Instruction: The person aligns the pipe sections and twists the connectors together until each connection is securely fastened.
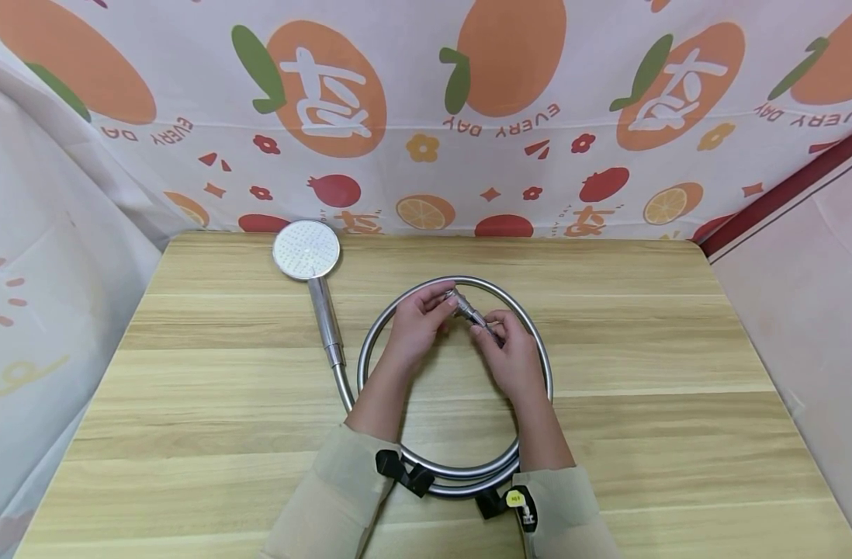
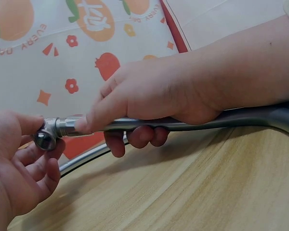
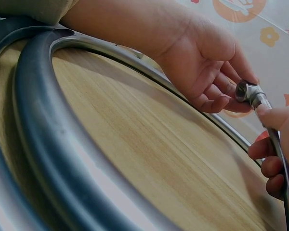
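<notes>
Between thumb and fingers my left hand [image 1: 415,330] pinches a small metal elbow fitting [image 2: 47,137], its round threaded opening showing in both wrist views. My right hand [image 1: 515,361] grips the end of a silver shower hose [image 2: 116,125], thumb on the hose nut [image 2: 73,126]. Fitting and nut are in line and meet, with some thread visible at the joint. Both hands work above the loop of the coiled hose [image 1: 546,365]. To the left, a round shower head [image 1: 306,248] lies face up on the table, its handle [image 1: 326,318] joined to the hose.
The coil rests on a wood-grain table [image 1: 677,373], partly under both forearms. A fruit-printed cloth [image 1: 426,163] hangs along the back edge, and white cloth [image 1: 49,233] hangs at the left. Black straps [image 1: 403,472] sit at the sleeve cuffs.
</notes>
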`<state>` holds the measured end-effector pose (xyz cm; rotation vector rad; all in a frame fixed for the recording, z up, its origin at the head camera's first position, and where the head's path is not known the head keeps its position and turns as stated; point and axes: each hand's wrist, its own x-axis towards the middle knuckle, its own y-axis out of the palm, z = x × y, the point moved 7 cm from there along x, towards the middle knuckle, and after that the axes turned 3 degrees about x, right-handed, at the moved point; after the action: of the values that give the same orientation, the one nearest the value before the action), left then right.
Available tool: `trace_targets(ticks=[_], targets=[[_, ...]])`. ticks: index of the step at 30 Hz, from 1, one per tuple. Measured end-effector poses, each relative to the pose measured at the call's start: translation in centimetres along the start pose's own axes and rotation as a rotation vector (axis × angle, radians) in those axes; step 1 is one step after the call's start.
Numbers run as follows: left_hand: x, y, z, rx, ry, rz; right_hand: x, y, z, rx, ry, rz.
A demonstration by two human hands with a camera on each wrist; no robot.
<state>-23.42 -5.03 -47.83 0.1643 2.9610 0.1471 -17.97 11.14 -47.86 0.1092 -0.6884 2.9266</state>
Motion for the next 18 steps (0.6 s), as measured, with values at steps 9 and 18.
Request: trace_targets(ticks=[9, 18], targets=[[0.05, 0.01, 0.02, 0.005, 0.016, 0.001, 0.04, -0.21, -0.17, 0.013, 0.017, -0.012], [0.02, -0.06, 0.19, 0.007, 0.010, 0.004, -0.01, -0.18, -0.13, -0.011, -0.004, -0.023]])
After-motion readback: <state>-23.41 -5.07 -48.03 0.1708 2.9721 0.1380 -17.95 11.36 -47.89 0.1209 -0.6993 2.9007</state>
